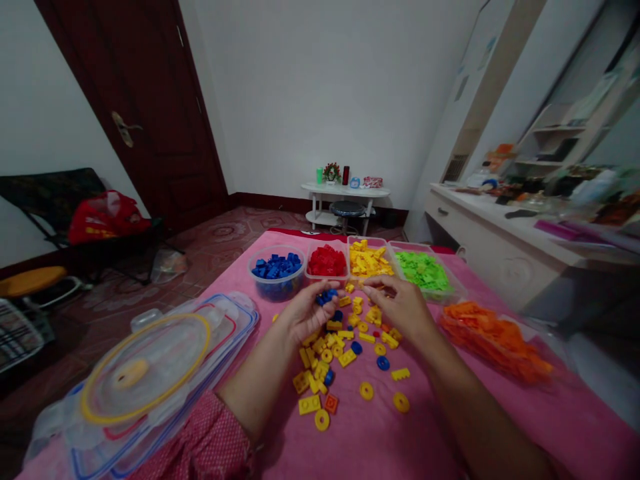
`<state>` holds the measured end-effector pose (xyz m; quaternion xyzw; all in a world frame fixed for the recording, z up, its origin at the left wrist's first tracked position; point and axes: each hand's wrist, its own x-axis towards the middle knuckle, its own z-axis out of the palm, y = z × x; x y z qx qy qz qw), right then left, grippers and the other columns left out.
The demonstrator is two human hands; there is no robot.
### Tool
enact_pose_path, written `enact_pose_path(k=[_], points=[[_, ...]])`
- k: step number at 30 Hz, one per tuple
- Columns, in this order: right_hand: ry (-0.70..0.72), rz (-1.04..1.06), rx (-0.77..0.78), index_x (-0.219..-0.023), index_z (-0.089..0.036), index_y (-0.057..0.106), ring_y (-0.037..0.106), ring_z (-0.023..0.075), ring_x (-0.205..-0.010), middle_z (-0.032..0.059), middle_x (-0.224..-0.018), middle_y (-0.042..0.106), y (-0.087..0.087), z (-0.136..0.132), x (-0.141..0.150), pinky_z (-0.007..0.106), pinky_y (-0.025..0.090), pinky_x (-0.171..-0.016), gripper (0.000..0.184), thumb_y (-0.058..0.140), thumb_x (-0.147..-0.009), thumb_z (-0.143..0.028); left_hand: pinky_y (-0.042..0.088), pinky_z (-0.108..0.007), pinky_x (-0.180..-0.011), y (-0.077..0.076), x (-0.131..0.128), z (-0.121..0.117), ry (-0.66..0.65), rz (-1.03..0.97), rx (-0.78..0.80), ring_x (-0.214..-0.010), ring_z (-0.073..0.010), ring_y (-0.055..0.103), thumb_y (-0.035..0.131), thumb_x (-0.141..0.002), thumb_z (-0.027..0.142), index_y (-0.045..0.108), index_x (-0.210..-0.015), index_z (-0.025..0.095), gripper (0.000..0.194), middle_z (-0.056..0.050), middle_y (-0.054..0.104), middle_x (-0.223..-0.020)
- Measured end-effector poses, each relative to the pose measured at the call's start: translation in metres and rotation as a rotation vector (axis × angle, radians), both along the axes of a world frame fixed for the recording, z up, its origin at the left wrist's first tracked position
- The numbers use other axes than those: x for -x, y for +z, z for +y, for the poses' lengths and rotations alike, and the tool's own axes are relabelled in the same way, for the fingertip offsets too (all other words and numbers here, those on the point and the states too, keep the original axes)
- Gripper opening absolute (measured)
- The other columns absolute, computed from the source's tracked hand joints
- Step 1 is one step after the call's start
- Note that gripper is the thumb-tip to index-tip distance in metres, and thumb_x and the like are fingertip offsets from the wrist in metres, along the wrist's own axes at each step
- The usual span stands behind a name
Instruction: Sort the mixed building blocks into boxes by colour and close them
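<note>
My left hand [306,312] is cupped palm up over a pink cloth [380,440], and its fingers curl round several small blue bricks [327,296]. My right hand [400,308] hovers beside it with the fingers bent in a pinch; what they hold is hidden. Beneath both hands lies a loose heap of mostly yellow pieces [340,350] with a few blue and red ones mixed in. Behind the hands stand a round tub of blue bricks [277,269], a tub of red bricks [327,261], a tub of yellow bricks [369,259] and a tub of green bricks [424,270].
A clear bag of orange bricks [493,340] lies to the right. Stacked clear lids [150,373] rest at the left edge of the cloth. A white desk [500,233] stands on the right, a small white table [345,197] by the far wall, a dark door [145,107] at left.
</note>
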<state>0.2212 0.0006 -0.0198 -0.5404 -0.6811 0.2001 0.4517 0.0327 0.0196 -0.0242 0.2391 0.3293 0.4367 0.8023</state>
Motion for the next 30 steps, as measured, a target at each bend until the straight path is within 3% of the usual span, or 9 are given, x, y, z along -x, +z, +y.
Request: enact_pose_path(k=[5,8,11,13,16,20,24,27,30], points=[[0.026,-0.063,0.017,-0.082,-0.015,0.071,0.060,0.0148,-0.062,0.0041,-0.076,0.071,-0.010,0.003,-0.007,0.026,0.045,-0.060,0.019,0.056,-0.077,-0.025,0.046,-0.015,-0.054,0.024,0.030,0.050,0.369,0.198,-0.251,-0.058,-0.0067,0.056,0.056,-0.080,0.015,0.060,-0.081,0.009,0.007,-0.004,0.061,-0.072],[0.047,-0.106,0.011,-0.081,-0.016,0.071,0.061,0.0153,-0.066,0.0040,-0.079,0.071,-0.016,0.004,-0.002,0.026,0.046,-0.064,0.017,0.054,-0.077,-0.021,0.049,-0.024,-0.071,0.025,0.043,0.075,0.531,0.654,-0.471,-0.071,-0.0125,0.060,0.060,-0.077,0.021,0.063,-0.084,0.011,0.012,-0.004,0.063,-0.075],[0.054,-0.200,0.008,-0.087,-0.017,0.071,0.064,0.0181,-0.081,0.0061,-0.090,0.072,-0.025,0.007,0.001,0.030,0.048,-0.075,0.018,0.055,-0.076,-0.019,0.041,-0.036,-0.095,0.020,0.047,0.075,0.529,1.183,-0.779,-0.100,-0.0229,0.058,0.064,-0.074,0.024,0.068,-0.090,0.014,0.020,-0.010,0.067,-0.098],[0.048,-0.271,-0.010,-0.094,-0.017,0.070,0.062,0.0204,-0.094,0.0081,-0.102,0.070,-0.034,0.010,-0.001,0.033,0.045,-0.086,0.022,0.057,-0.076,-0.019,0.036,-0.035,-0.100,0.014,0.044,0.062,0.497,1.340,-0.997,-0.107,-0.0237,0.055,0.060,-0.078,0.026,0.069,-0.093,0.016,0.020,-0.009,0.066,-0.106],[0.002,-0.352,-0.024,-0.105,-0.015,0.067,0.057,0.0223,-0.108,0.0105,-0.114,0.065,-0.050,0.019,-0.011,0.036,0.040,-0.096,0.030,0.059,-0.076,-0.022,0.041,-0.031,-0.091,0.001,0.034,0.035,0.331,1.385,-1.163,-0.094,-0.0209,0.059,0.049,-0.085,0.028,0.070,-0.090,0.018,0.024,-0.008,0.067,-0.095],[-0.023,-0.378,0.048,-0.117,-0.013,0.062,0.052,0.0238,-0.117,0.0140,-0.124,0.059,-0.069,0.027,-0.020,0.038,0.037,-0.101,0.041,0.059,-0.079,-0.026,0.041,-0.032,-0.091,-0.029,0.023,0.011,0.043,1.478,-1.142,-0.100,-0.0233,0.057,0.049,-0.085,0.030,0.068,-0.099,0.016,0.027,-0.012,0.063,-0.104],[0.080,-0.372,0.077,-0.120,-0.015,0.061,0.050,0.0244,-0.118,0.0134,-0.126,0.058,-0.069,0.022,-0.014,0.041,0.034,-0.103,0.044,0.060,-0.077,-0.023,0.031,-0.038,-0.105,-0.054,0.018,0.001,-0.087,1.538,-1.081,-0.122,-0.0269,0.043,0.051,-0.084,0.034,0.062,-0.115,0.017,0.036,-0.014,0.050,-0.128],[0.215,-0.411,0.097,-0.107,-0.019,0.068,0.056,0.0227,-0.105,0.0082,-0.109,0.067,-0.057,0.013,-0.007,0.037,0.039,-0.095,0.034,0.061,-0.074,-0.018,0.027,-0.039,-0.108,-0.054,0.018,-0.002,-0.145,1.450,-1.129,-0.127,-0.0275,0.040,0.054,-0.082,0.030,0.063,-0.115,0.020,0.036,-0.012,0.048,-0.134],[0.281,-0.455,0.206,-0.096,-0.021,0.071,0.061,0.0183,-0.085,0.0031,-0.092,0.069,-0.046,0.005,-0.005,0.029,0.044,-0.076,0.031,0.059,-0.068,-0.012,0.039,-0.034,-0.095,-0.040,0.020,-0.003,-0.308,1.321,-1.149,-0.103,-0.0245,0.058,0.054,-0.078,0.021,0.071,-0.098,0.024,0.026,-0.008,0.067,-0.107]])
